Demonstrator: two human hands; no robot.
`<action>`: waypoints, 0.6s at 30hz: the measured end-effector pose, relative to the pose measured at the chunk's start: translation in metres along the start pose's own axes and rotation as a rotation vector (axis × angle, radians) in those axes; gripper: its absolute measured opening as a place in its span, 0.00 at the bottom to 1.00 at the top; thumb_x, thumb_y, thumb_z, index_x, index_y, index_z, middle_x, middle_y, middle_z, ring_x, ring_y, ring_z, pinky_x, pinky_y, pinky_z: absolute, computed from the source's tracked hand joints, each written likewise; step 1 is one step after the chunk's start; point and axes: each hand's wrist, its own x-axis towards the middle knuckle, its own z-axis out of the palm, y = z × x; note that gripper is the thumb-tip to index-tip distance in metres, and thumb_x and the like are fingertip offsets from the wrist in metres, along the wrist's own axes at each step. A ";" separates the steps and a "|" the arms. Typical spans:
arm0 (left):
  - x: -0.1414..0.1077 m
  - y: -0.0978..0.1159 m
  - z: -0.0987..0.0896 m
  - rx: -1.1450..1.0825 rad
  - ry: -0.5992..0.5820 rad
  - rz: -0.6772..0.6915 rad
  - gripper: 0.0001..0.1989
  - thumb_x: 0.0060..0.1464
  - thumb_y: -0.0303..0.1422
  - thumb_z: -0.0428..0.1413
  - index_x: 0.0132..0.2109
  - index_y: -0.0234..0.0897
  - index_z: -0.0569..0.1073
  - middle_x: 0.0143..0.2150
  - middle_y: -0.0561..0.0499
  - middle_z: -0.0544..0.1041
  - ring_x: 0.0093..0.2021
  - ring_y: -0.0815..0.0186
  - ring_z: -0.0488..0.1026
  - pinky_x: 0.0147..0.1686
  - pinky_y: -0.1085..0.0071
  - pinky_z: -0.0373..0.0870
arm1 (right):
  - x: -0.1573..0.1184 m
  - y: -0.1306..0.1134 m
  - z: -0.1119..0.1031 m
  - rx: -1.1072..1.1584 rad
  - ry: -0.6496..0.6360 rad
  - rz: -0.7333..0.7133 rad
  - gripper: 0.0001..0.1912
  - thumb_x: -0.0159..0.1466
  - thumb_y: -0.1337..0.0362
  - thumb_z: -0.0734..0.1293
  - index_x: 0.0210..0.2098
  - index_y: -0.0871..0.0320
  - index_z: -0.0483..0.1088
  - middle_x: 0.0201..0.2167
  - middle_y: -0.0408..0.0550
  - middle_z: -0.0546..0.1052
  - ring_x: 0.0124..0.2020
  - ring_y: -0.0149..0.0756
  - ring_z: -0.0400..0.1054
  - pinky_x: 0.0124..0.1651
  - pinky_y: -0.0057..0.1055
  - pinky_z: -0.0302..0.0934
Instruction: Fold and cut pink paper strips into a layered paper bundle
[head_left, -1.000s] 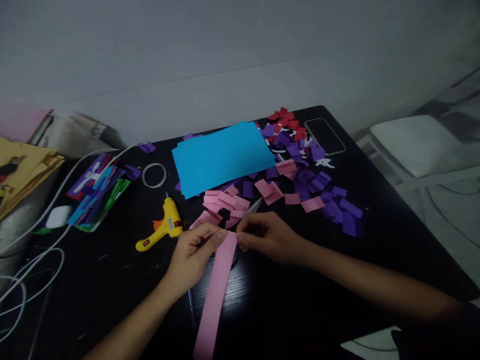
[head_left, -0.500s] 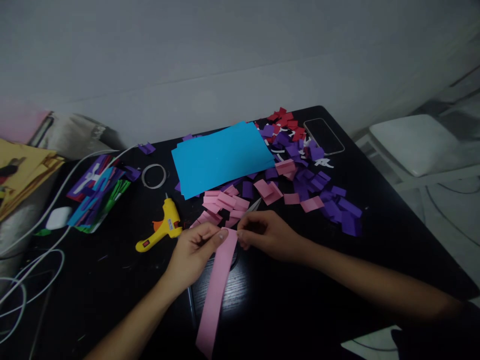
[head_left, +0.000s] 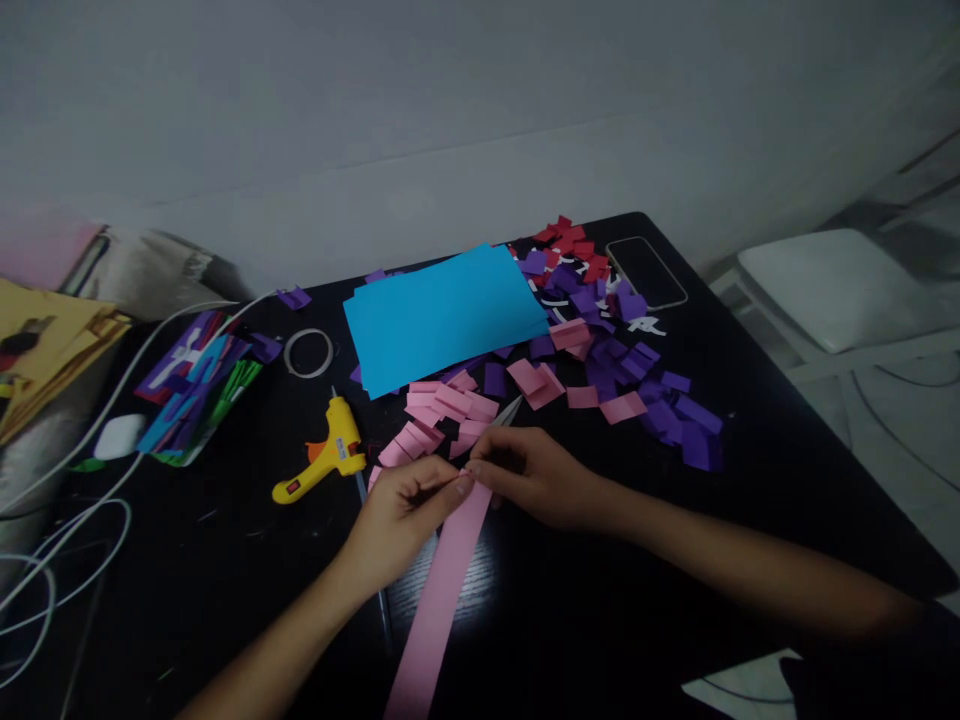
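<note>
Black table (head_left: 585,630) had blue sheets (head_left: 446,318) at back. Left hand (head_left: 409,515) and right hand (head_left: 536,478), close together, both pinched the far end of strip (head_left: 442,590), pink, over table. Glue gun (head_left: 326,460) lay left, scraps (head_left: 451,402) just beyond hands, scissors (head_left: 507,411) partly hidden.

Paper strip (head_left: 446,590) solid pink, pink pieces (head_left: 451,402) match. Paper sheets (head_left: 450,320) plain bright blue. Purple pieces (head_left: 701,447) and red pieces (head_left: 571,238) plain too; paper scraps (head_left: 643,325) white. Glue gun (head_left: 322,465) yellow, trigger (head_left: 315,452) orange. Tabletop (head_left: 615,620) black, faint streaky grain in the glare. Wall (head_left: 450,100) grey, chair cushion (head_left: 832,285) off-white.
</note>
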 end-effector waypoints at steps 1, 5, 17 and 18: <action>0.000 0.000 0.000 -0.003 -0.002 -0.004 0.15 0.65 0.39 0.58 0.31 0.36 0.76 0.24 0.57 0.66 0.25 0.72 0.58 0.26 0.75 0.56 | 0.000 0.000 0.000 -0.014 0.007 -0.010 0.09 0.66 0.61 0.68 0.32 0.59 0.70 0.25 0.39 0.68 0.27 0.29 0.62 0.31 0.28 0.56; 0.000 0.000 -0.002 0.007 -0.002 -0.015 0.17 0.65 0.41 0.58 0.29 0.35 0.73 0.24 0.58 0.63 0.25 0.72 0.56 0.26 0.75 0.55 | -0.001 0.001 0.001 -0.041 0.037 -0.032 0.09 0.67 0.62 0.67 0.32 0.59 0.69 0.24 0.38 0.66 0.26 0.29 0.59 0.32 0.27 0.55; 0.003 -0.001 -0.007 0.027 -0.049 -0.059 0.20 0.63 0.43 0.57 0.27 0.37 0.67 0.22 0.59 0.58 0.24 0.72 0.53 0.24 0.75 0.53 | 0.002 -0.001 -0.006 -0.104 0.116 -0.055 0.12 0.70 0.57 0.65 0.32 0.58 0.69 0.27 0.40 0.67 0.28 0.30 0.60 0.32 0.28 0.55; 0.003 -0.002 -0.008 0.029 -0.050 -0.061 0.20 0.63 0.43 0.57 0.27 0.36 0.67 0.23 0.58 0.59 0.24 0.72 0.54 0.24 0.75 0.54 | 0.003 -0.002 -0.008 -0.113 0.133 -0.056 0.13 0.70 0.57 0.65 0.32 0.58 0.68 0.26 0.40 0.67 0.28 0.30 0.60 0.32 0.28 0.55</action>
